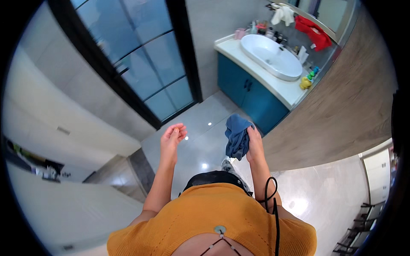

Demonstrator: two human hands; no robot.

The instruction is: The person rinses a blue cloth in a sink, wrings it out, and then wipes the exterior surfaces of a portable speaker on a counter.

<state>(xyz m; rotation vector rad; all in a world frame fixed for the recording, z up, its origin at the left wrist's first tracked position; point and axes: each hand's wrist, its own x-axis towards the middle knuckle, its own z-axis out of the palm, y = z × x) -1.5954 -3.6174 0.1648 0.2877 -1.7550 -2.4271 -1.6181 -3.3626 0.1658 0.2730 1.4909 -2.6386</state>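
A bunched blue cloth [237, 135] hangs from my right hand [255, 144], whose fingers are closed on its right edge. Its folds hide what kind of cloth it is. My left hand [173, 135] is raised over the floor on the other side, apart from the cloth. Its fingers are loosely bent, and nothing shows in them. Below the cloth, part of a patterned trouser leg [230, 166] is visible.
Ahead to the right, a white oval basin [271, 57] sits on a white counter [279, 91] above a blue cabinet [252, 100]. A black-framed glass door [145, 55] stands ahead left. A wood-grain panel [316, 123] is close on my right. A black cable [276, 222] hangs by my right arm.
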